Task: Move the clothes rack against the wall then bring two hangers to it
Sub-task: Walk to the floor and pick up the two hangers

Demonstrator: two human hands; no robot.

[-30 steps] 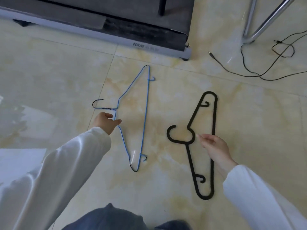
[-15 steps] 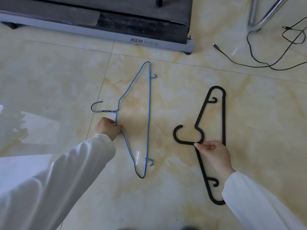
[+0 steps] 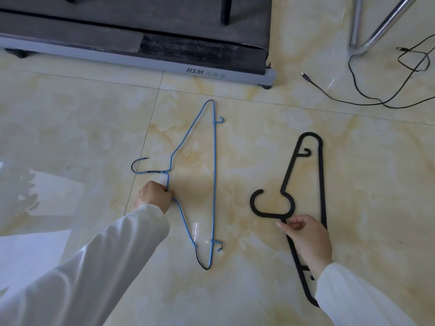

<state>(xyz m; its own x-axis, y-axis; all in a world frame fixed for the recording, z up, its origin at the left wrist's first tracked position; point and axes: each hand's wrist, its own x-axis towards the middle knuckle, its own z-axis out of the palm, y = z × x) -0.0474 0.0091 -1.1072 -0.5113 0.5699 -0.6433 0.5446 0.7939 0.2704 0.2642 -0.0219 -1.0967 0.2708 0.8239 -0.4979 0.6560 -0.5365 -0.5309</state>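
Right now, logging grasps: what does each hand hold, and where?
Left hand pinches the blue hanger just below its neck; right hand the black hanger at its neck.

Left hand [image 3: 154,196] closed on blue wire hanger [image 3: 214,184] near neck — right hand [image 3: 306,236] pinching black plastic hanger [image 3: 322,196] below hook; both hangers flat on marble floor [image 3: 70,128].

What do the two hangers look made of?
Blue hanger: thin wire, likely metal under a blue coating; the coating is gone dark at the hook and both tips, and the neck is twisted. Black hanger: thick flat matte strip, probably moulded plastic.
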